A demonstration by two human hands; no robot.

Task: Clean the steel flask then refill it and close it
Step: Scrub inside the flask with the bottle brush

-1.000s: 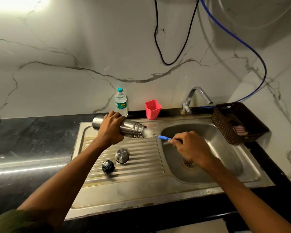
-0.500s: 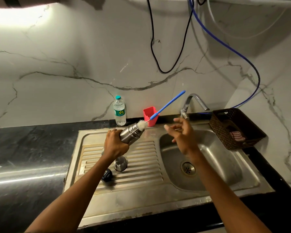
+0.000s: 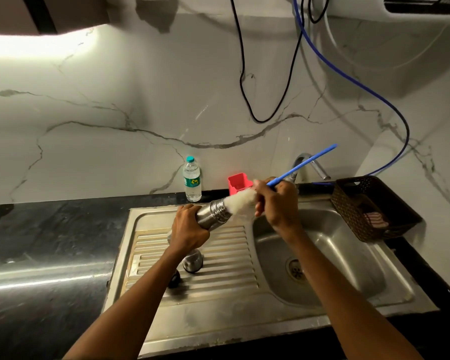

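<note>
My left hand (image 3: 189,228) grips the steel flask (image 3: 213,214), tilted with its open threaded mouth up and to the right, above the sink's drainboard (image 3: 192,253). A bottle brush (image 3: 300,165) with a blue handle and white bristles sticks partly out of the mouth. My right hand (image 3: 277,201) holds the blue handle just past the bristles. The steel cup lid (image 3: 192,261) and the black stopper (image 3: 175,279) sit on the drainboard under my left forearm, partly hidden.
A plastic water bottle (image 3: 192,179) and a red cup (image 3: 238,183) stand at the back by the marble wall. The tap (image 3: 309,165) arches over the basin (image 3: 322,258). A brown basket (image 3: 369,206) sits at the right. Cables hang on the wall.
A second ago the flask lay level with the brush deep inside. My right hand briefly let go, then took the handle again near the bristles; the brush has come further out.
</note>
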